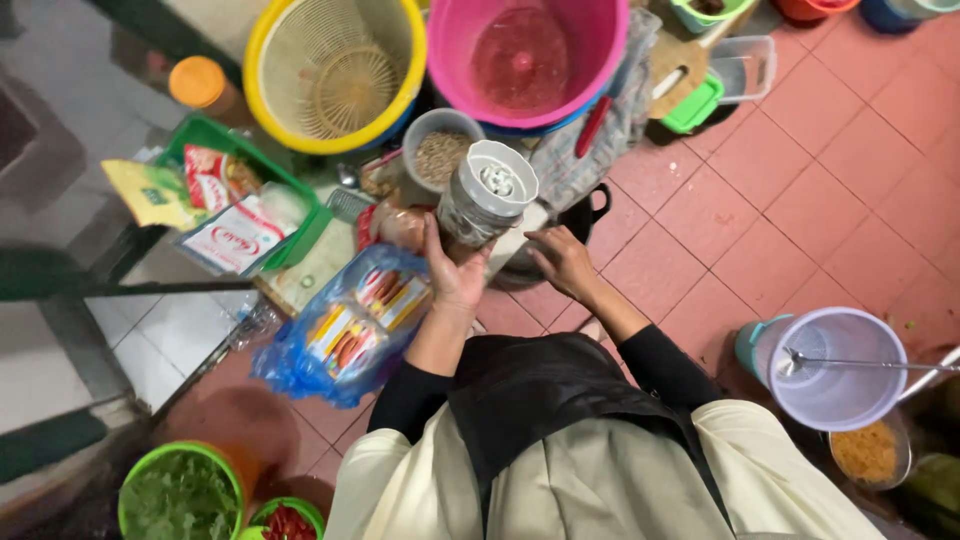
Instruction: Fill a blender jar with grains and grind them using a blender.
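Jar (483, 200) tilted, lid up-right; left hand (455, 272) grips it, right (562, 258) open.

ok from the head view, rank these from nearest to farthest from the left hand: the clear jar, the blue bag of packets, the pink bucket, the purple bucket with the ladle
1. clear jar: held in the left hand.
2. blue bag of packets: just beside that hand, toward the picture's left.
3. pink bucket: at the top of the picture, beyond the jar.
4. purple bucket with the ladle: far off at the picture's right.
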